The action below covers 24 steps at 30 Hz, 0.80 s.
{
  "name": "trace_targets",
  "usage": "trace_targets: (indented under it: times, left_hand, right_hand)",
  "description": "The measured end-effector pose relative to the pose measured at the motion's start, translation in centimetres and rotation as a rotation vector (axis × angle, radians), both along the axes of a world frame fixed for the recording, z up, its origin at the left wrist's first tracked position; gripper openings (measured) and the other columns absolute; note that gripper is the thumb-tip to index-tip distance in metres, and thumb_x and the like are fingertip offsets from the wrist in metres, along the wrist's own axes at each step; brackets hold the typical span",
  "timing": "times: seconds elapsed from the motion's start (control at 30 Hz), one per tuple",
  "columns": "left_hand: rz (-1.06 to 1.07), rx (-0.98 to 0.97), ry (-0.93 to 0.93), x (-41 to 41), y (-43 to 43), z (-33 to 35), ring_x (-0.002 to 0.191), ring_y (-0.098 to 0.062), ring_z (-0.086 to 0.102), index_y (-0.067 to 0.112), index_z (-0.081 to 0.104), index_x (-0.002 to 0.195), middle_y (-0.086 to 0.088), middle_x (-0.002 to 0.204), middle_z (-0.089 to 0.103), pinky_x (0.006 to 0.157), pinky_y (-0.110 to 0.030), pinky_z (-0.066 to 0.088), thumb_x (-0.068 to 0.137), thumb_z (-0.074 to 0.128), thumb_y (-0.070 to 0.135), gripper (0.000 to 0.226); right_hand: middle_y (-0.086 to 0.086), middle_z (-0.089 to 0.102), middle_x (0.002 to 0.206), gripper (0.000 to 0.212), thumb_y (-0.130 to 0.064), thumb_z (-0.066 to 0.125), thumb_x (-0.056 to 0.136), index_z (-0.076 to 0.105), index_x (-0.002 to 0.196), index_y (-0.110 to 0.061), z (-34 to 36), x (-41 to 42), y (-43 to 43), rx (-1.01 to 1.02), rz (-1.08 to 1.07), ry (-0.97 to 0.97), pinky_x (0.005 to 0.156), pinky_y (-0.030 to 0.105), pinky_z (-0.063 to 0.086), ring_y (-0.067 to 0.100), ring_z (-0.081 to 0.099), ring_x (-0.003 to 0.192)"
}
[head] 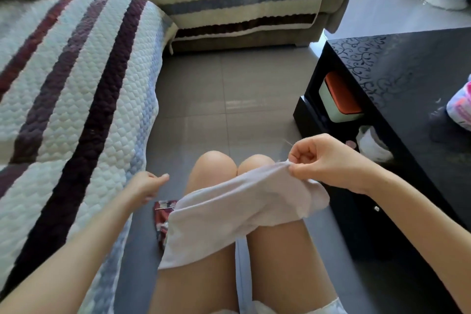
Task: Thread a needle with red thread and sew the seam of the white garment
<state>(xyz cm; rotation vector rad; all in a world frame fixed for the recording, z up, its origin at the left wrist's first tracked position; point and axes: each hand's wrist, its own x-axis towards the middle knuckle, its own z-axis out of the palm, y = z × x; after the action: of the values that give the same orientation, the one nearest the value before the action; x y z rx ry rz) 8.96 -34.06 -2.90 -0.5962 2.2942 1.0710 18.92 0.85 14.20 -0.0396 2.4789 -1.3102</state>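
The right hand [328,160] pinches the upper edge of the white garment [229,214], which drapes from it across the thighs toward the left hand [147,185]. That hand is loosely curled (whether it holds thread I cannot tell). This looks like mid-stitching, so the next move is probably to pull the thread taut and re-enter the seam.

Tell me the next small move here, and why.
Probably bring the left hand over to the white garment to steady it: only the right hand pinches its edge, while the rest drapes loose over the knees.
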Motion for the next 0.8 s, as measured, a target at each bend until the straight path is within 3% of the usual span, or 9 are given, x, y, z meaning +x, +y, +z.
trace_targets:
  times: [0.1, 0.2, 0.27, 0.37, 0.47, 0.53, 0.63, 0.7, 0.8]
  left_hand:
    - [0.141, 0.022, -0.158, 0.7, -1.7, -3.1, 0.056, -0.017, 0.038, 0.012, 0.046, 0.077, -0.008, 0.066, 0.041, 0.058, -0.025, 0.031, 0.094, 0.06, 0.032, 0.03]
    - [0.19, 0.034, -0.239, 0.7, -2.4, -5.3, 0.089, -0.028, 0.053, 0.003, 0.052, 0.116, -0.017, 0.101, 0.053, 0.078, -0.036, 0.04, 0.092, 0.062, 0.034, 0.04]
    - [0.193, 0.069, -0.293, 0.5, -2.3, -6.2, 0.108, -0.034, 0.057, 0.003, 0.049, 0.128, -0.021, 0.121, 0.054, 0.078, -0.039, 0.042, 0.091, 0.063, 0.036, 0.052]
    - [0.14, 0.166, -0.536, 0.2, -1.6, -7.2, 0.11, -0.026, 0.059, 0.001, 0.051, 0.129, -0.021, 0.123, 0.058, 0.076, -0.035, 0.048, 0.087, 0.062, 0.049, 0.064]
    - [0.08, 0.25, -0.764, 0.9, -0.8, -8.0, 0.115, -0.024, 0.058, -0.006, 0.055, 0.111, -0.023, 0.109, 0.062, 0.099, -0.039, 0.044, 0.081, 0.068, 0.046, 0.062]
    - [0.063, 0.282, -0.788, 1.0, -0.7, -8.5, 0.1, -0.034, 0.067, 0.005, 0.056, 0.108, -0.021, 0.112, 0.062, 0.089, -0.048, 0.053, 0.074, 0.074, 0.037, 0.05]
    - [0.144, 0.334, -0.755, 0.9, -0.9, -8.6, 0.071, -0.025, 0.067, 0.002, 0.061, 0.095, -0.015, 0.089, 0.068, 0.059, -0.031, 0.057, 0.086, 0.064, 0.02, 0.02]
    - [0.253, 0.383, -0.704, 1.1, -0.5, -8.0, 0.039, -0.011, 0.045, 0.008, 0.048, 0.065, -0.005, 0.049, 0.048, 0.038, -0.015, 0.038, 0.092, 0.047, 0.005, 0.027]
    - [0.387, 0.453, -0.659, 1.8, -0.5, -7.0, 0.02, -0.009, 0.024, 0.009, 0.036, 0.055, -0.003, 0.033, 0.032, 0.023, -0.013, 0.017, 0.094, 0.029, -0.008, 0.043]
  right_hand:
    - [-0.013, 0.04, 0.045, 0.02, -0.009, 0.066, 0.078, 0.057, 0.06, -0.012, -1.0, -0.5, -1.2, 0.095, 0.034, 0.055, 0.051, 0.02, 0.032, 0.003, 0.034, 0.047]
    - [-0.014, 0.039, 0.042, 0.023, -0.009, 0.068, 0.077, 0.057, 0.058, -0.016, -1.6, -1.3, -2.2, 0.149, 0.017, 0.103, 0.05, 0.018, 0.03, 0.004, 0.033, 0.046]
    - [-0.014, 0.037, 0.043, 0.021, -0.011, 0.069, 0.077, 0.059, 0.06, -0.017, -1.8, -1.9, -2.7, 0.151, 0.011, 0.103, 0.049, 0.017, 0.029, 0.005, 0.032, 0.046]
    - [-0.014, 0.037, 0.041, 0.019, -0.011, 0.07, 0.078, 0.06, 0.063, -0.015, -2.4, -3.1, -3.8, 0.157, 0.022, 0.079, 0.048, 0.015, 0.027, 0.005, 0.031, 0.045]
    - [-0.014, 0.036, 0.04, 0.019, -0.008, 0.07, 0.079, 0.061, 0.063, -0.013, -2.6, -4.2, -4.3, 0.183, 0.021, 0.078, 0.046, 0.013, 0.027, 0.005, 0.031, 0.043]
    - [-0.014, 0.036, 0.04, 0.018, -0.009, 0.069, 0.08, 0.061, 0.064, -0.011, -2.5, -4.7, -4.5, 0.187, 0.026, 0.072, 0.045, 0.013, 0.026, 0.005, 0.031, 0.042]
    - [-0.013, 0.037, 0.041, 0.016, -0.012, 0.07, 0.08, 0.062, 0.066, -0.01, -2.7, -5.1, -4.7, 0.196, 0.04, 0.067, 0.047, 0.019, 0.028, 0.005, 0.032, 0.043]
    - [-0.013, 0.037, 0.041, 0.015, -0.011, 0.07, 0.08, 0.063, 0.068, -0.009, -2.7, -5.1, -4.8, 0.196, 0.044, 0.065, 0.046, 0.018, 0.028, 0.005, 0.032, 0.043]
    - [-0.012, 0.037, 0.041, 0.014, -0.009, 0.07, 0.08, 0.063, 0.068, -0.006, -2.5, -4.8, -4.8, 0.191, 0.045, 0.081, 0.045, 0.014, 0.028, 0.005, 0.032, 0.043]
